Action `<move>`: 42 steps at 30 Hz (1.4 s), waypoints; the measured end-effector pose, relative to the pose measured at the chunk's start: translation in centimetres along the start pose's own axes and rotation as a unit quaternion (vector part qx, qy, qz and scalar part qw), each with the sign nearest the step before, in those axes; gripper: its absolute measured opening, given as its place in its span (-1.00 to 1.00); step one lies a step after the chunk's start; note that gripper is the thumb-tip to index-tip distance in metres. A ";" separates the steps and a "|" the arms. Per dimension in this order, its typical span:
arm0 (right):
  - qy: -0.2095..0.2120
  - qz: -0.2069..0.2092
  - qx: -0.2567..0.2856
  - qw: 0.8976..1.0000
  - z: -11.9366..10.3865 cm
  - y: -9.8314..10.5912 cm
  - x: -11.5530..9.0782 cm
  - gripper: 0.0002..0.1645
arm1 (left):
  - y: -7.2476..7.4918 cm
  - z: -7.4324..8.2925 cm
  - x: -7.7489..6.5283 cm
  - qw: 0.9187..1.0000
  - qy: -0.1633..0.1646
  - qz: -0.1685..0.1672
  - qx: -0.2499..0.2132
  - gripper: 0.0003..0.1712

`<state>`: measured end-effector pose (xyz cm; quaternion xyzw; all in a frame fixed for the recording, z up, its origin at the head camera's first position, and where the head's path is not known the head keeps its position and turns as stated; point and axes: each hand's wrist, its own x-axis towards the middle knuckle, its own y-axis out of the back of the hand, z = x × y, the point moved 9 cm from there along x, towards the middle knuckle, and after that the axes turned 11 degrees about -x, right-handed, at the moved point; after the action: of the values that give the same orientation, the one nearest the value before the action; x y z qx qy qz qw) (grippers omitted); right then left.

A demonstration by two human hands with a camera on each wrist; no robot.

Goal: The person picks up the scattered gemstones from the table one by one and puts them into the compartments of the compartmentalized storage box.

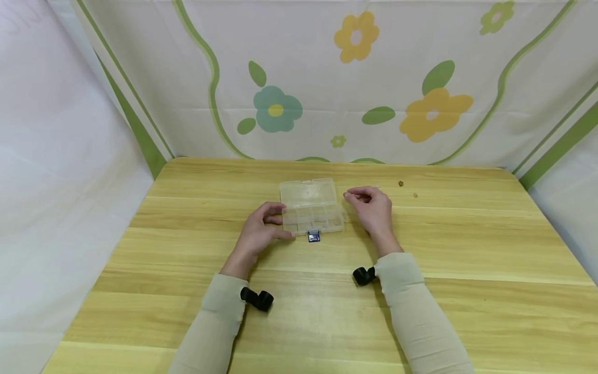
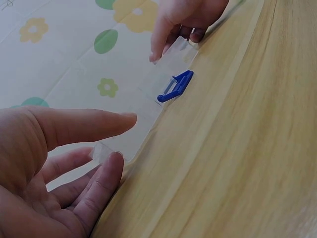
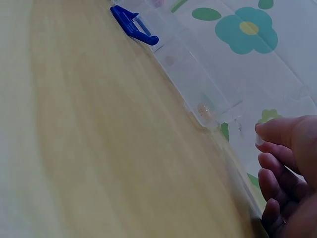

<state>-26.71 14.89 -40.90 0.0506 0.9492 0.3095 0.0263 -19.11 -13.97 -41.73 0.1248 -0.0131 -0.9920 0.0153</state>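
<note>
I have my right grip [image 1: 375,212] pinched on a small pale piece [image 3: 259,141] just right of the clear box [image 1: 310,211], whose long axis runs sideways into my left grip's [image 1: 259,231] hold.

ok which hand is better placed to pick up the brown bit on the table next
Probably the right hand: it is nearer the brown bit, on the same side of the box. The left hand holds the box's other end. Whether the right hand pinches something is unclear.

The left grip [image 1: 258,231] curves and holds — the right grip [image 1: 375,209] pinches.
</note>
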 end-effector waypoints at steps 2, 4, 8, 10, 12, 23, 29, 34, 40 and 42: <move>0.006 -0.012 0.000 1.000 -0.1 -0.3 -0.1 -0.68 | 0.0 0.1 -0.1 1.000 0.000 0.001 0.003 -0.16; 0.014 -0.022 0.000 1.000 -0.3 -0.5 -0.2 -0.68 | 0.0 0.1 -0.1 1.000 0.000 0.002 0.005 -0.16; 0.025 -0.035 -0.007 0.999 -0.6 -0.8 -0.3 -0.68 | 0.0 0.1 -0.2 1.000 0.000 0.005 0.009 -0.15; 0.028 -0.037 -0.009 0.999 -0.8 -0.8 -0.3 -0.67 | -0.1 0.1 -0.1 1.000 -0.001 0.005 0.009 -0.15; 0.031 -0.038 -0.008 0.999 -0.9 -0.8 -0.3 -0.67 | -0.1 0.2 -0.1 1.000 -0.002 0.006 0.010 -0.15; 0.044 -0.047 0.005 0.998 -1.3 -1.2 -0.3 -0.67 | -0.1 0.1 0.0 1.000 -0.001 0.005 0.006 -0.15; 0.045 -0.050 0.012 0.998 -1.5 -1.4 -0.4 -0.68 | -0.1 0.1 0.0 1.000 0.001 0.005 0.004 -0.15; 0.050 -0.060 0.018 0.997 -2.0 -1.8 -0.7 -0.69 | -0.1 0.1 0.0 1.000 0.002 0.003 0.001 -0.15; 0.069 -0.060 0.011 0.996 -2.6 -2.2 -1.0 -0.69 | -0.1 0.0 0.0 1.000 0.001 0.001 -0.001 -0.15; 0.071 -0.058 0.012 0.996 -2.7 -2.3 -1.1 -0.70 | -0.1 0.0 0.0 1.000 0.002 0.002 -0.001 -0.15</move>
<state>-26.02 11.33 -40.07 -0.0267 0.9535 0.2993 -0.0241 -19.13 -13.84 -41.75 0.1265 -0.0119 -0.9918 0.0170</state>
